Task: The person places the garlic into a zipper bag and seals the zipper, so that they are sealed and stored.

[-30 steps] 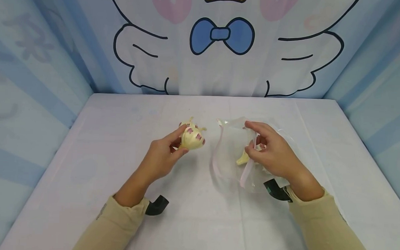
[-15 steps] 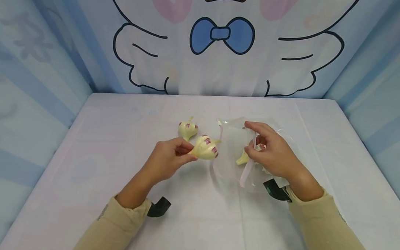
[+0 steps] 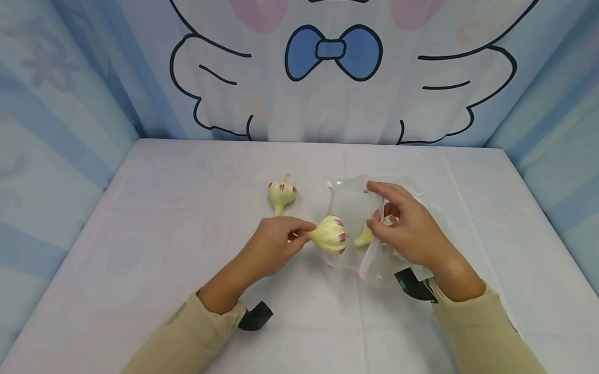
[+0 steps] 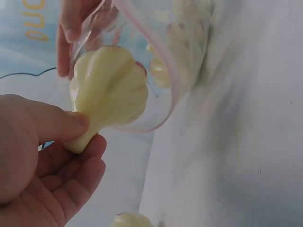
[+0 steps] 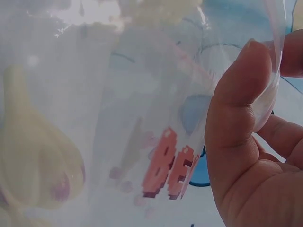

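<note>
My left hand (image 3: 275, 244) pinches a pale yellow garlic bulb (image 3: 328, 235) by its stem, the purple-marked round end pointing right. In the left wrist view this bulb (image 4: 111, 87) is at the mouth of a clear plastic bag (image 3: 346, 197) with a pinkish rim; how far inside it is, I cannot tell. My right hand (image 3: 414, 224) grips the bag's rim between thumb and fingers. Inside the bag lies more garlic (image 5: 40, 161), partly hidden by that hand. Beyond my left hand, a second garlic bulb (image 3: 281, 193) rests on the table, stem toward me.
A white cloth covers the table (image 3: 180, 194). Behind it hangs a printed curtain (image 3: 332, 111) with a blue bow, and patterned blue curtains (image 3: 48, 161) flank both sides. Red letters (image 5: 170, 165) are printed on the bag.
My left hand has drawn one garlic bulb away from the other and carried it right and nearer to me, to the bag's mouth. My right hand has stayed still on the bag.
</note>
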`<state>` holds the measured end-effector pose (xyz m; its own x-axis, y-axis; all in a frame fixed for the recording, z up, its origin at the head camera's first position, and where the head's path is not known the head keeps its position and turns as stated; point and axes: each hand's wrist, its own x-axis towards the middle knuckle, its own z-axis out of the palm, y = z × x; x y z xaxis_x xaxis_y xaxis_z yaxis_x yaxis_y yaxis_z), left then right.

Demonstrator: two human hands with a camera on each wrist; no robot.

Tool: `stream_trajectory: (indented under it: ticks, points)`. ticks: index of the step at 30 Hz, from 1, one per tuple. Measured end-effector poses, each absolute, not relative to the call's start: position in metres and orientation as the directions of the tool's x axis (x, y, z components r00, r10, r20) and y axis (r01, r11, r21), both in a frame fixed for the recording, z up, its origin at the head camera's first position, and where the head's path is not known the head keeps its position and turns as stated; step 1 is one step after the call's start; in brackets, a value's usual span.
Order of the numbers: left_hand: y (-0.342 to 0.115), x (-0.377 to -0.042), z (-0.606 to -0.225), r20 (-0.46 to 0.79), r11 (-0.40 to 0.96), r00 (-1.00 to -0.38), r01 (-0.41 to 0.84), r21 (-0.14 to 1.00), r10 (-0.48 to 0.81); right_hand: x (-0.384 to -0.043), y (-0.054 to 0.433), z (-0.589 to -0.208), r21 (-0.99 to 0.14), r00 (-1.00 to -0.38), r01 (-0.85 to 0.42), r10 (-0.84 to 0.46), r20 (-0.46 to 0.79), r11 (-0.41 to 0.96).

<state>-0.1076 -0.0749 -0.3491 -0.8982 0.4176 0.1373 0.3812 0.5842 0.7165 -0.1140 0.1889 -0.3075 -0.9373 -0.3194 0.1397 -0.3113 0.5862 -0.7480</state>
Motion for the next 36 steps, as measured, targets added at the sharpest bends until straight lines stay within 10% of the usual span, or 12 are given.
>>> stream_trajectory:
  ticks: [36]
  points:
    - [-0.048,-0.11,-0.361,0.296,0.628,-0.887,0.461,0.627,0.356,-0.114,0.188,-0.308,-0.759,-0.939,-0.297,-0.32,0.123,0.579]
